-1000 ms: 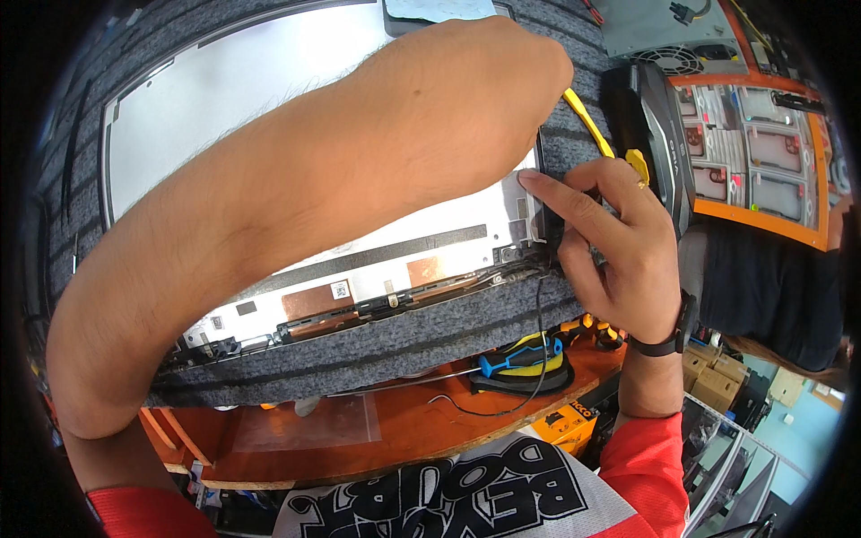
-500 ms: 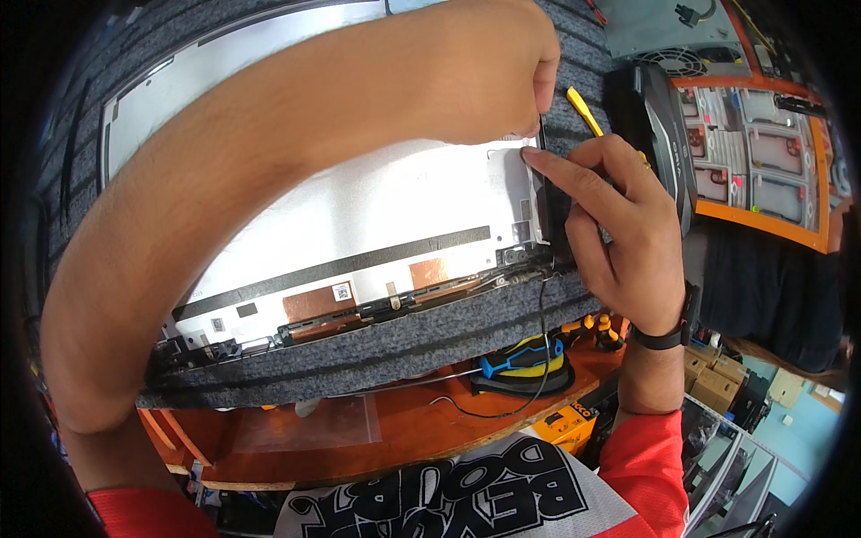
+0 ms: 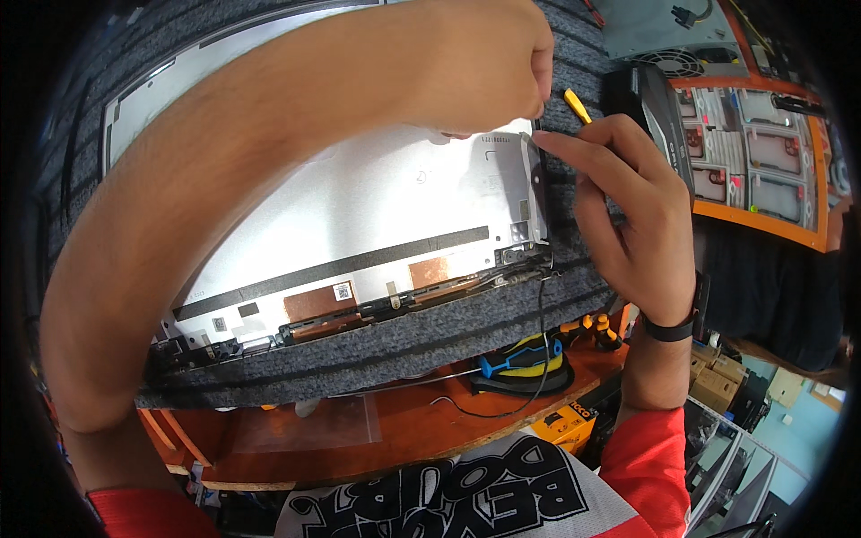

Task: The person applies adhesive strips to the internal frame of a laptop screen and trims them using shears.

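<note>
Plainly, the silver panel (image 3: 377,215) was our main concern: it lay flat in the middle of our view and ran up toward eleven o'clock, resting on the grey ribbed mat (image 3: 430,339), whose soft cloth probably spared it from scratches. Our left arm reached right across it, bringing our left hand (image 3: 498,63) to about one o'clock, at the panel's far right corner. Its fingers curled down there, but our wrist hid most of them, so we could not tell whether they gripped anything. Our right hand (image 3: 641,215), between two and three o'clock, had the index finger stretched out to the dark strip (image 3: 541,202) along the panel's right edge; the thumb stood apart, the other fingers were bent, and we saw nothing between them. Both hands met at that edge, we judged, so that one could steady it while the other felt along it.

At half past one a yellow handle (image 3: 577,106) lay on the mat, its lower end behind our right fingers, likely left near for easy reach. Toward half past four, a blue screwdriver (image 3: 516,360) sat on the wooden table (image 3: 430,439), off the mat and out of our hands' way.
</note>
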Tool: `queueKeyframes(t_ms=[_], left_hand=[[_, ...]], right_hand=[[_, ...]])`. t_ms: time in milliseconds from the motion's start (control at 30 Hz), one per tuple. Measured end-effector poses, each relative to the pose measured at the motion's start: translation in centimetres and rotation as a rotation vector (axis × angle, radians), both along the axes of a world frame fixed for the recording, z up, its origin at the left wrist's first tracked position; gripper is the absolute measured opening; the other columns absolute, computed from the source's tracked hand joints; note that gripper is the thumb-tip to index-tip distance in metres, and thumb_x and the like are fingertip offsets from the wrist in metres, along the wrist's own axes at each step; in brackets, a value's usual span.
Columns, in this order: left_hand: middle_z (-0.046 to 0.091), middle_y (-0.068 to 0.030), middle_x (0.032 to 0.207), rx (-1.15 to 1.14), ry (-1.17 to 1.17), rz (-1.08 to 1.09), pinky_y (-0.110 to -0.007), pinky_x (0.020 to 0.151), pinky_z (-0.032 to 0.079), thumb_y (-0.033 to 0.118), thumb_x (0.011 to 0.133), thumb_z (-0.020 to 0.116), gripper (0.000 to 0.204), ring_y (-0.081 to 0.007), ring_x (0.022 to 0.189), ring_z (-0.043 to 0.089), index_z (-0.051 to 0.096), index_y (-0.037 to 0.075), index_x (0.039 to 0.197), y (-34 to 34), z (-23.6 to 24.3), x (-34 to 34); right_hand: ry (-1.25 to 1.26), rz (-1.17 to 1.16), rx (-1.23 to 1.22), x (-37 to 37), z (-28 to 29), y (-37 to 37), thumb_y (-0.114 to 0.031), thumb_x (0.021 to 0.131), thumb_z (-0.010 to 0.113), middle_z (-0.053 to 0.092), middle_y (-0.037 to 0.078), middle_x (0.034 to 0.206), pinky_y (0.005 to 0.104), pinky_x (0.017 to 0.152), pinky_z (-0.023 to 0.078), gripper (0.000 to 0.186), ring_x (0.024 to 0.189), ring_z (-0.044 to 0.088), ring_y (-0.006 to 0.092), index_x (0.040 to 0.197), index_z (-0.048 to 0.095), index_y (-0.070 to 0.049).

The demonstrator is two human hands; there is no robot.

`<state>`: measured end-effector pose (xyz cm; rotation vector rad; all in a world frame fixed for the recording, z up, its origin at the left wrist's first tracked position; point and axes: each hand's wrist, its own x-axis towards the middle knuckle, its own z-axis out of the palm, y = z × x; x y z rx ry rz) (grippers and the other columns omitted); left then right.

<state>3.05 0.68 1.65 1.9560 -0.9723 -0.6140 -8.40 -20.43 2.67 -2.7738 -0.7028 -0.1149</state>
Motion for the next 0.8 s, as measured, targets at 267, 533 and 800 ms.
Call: queueKeyframes(t_ms=[267,533,800], left_hand=[[0.074,-0.0112,0.095,0.086,-0.049,0.140,-0.033,0.077,0.054,0.019,0.102,0.062,0.025,-0.0187,0.087,0.070,0.072,-0.003,0.109,4.0,5.7,-1.7],[0.066,-0.0007,0.084,0.060,-0.201,0.323,-0.031,0.065,0.048,0.020,0.099,0.070,0.016,-0.0119,0.073,0.060,0.072,0.004,0.100,8.2,3.7,-3.0],[0.062,0.0001,0.086,0.088,-0.244,0.322,-0.028,0.063,0.044,0.013,0.095,0.074,0.009,-0.0088,0.077,0.058,0.073,0.008,0.102,12.2,3.0,-8.1]], right_hand=[[-0.125,0.024,-0.073,1.9,-1.2,0.6,-0.005,0.091,0.079,0.068,0.011,0.095,0.0386,0.071,0.054,0.016,0.083,0.069,0.0311,0.107,0.075,-0.002],[-0.111,0.030,-0.082,2.1,-0.8,1.0,-0.004,0.092,0.076,0.068,0.009,0.094,0.0401,0.073,0.054,0.011,0.086,0.068,0.0314,0.102,0.074,-0.003],[-0.120,0.088,-0.156,2.6,-0.5,1.1,-0.003,0.088,0.078,0.068,0.009,0.094,0.0410,0.073,0.055,0.013,0.087,0.067,0.0316,0.099,0.072,-0.004]])
